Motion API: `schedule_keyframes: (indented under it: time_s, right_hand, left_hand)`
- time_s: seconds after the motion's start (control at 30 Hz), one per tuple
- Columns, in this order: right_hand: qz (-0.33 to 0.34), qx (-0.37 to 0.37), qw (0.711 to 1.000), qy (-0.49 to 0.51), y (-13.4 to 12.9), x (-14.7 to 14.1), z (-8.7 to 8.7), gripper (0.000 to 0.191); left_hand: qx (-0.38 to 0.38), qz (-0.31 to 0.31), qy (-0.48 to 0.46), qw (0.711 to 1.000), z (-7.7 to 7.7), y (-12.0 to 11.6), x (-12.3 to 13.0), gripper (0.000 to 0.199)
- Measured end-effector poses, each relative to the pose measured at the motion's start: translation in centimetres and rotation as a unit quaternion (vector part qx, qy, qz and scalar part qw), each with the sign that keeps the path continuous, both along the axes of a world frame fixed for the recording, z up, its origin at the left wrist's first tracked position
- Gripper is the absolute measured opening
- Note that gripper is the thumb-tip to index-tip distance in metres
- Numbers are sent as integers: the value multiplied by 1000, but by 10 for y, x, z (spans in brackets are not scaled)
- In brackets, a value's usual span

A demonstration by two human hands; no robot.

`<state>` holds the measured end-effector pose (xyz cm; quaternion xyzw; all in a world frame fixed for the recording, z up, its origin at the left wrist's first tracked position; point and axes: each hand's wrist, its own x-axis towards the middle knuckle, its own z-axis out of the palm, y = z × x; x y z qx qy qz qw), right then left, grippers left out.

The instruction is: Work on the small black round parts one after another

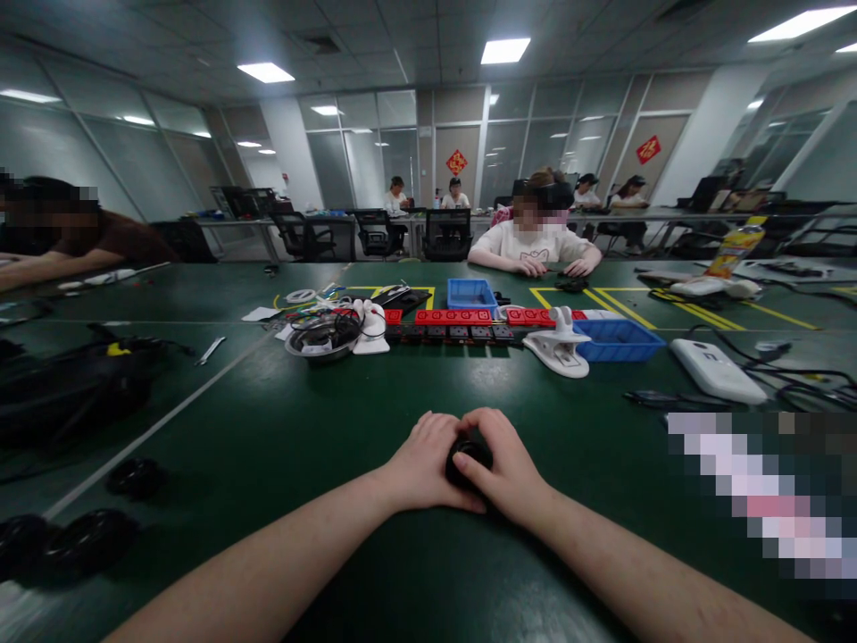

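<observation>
Both hands are closed around a small black round object (463,457) on the green table in front of me. My left hand (432,464) curls round its left side, with the thumb along the near edge. My right hand (505,460) grips it from the right, its thumb lying across the top. The fingers cover much of the object, so its exact kind is hard to make out. At the left, similar black round pieces (90,540) lie on the table, one of them (135,478) a little farther off.
Ahead stand a metal bowl (322,344) of cables, red socket strips (453,317), a white clip stand (559,344) and a blue bin (619,341). A white device (718,371) lies right, a wrench (211,350) left. Across the table sits a person (532,241).
</observation>
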<state>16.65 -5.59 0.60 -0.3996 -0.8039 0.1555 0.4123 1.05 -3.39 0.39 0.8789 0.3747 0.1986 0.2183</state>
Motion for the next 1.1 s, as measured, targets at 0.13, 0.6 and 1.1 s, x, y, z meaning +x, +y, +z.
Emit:
schedule_keyframes:
  time_s: [0.13, 0.6, 1.1]
  right_hand:
    - [-36, -28, 998, -38, 1, -1, 0, 21]
    - [-3, 0, 1000, -20, -1, -1, 5, 14]
    - [71, 47, 996, 4, -6, 2, 8, 25]
  left_hand:
    - [16, 46, 22, 999, -3, -1, 3, 61]
    - [-10, 56, 14, 998, -3, 2, 2, 44]
    - [-17, -3, 11, 1000, -4, 3, -2, 64]
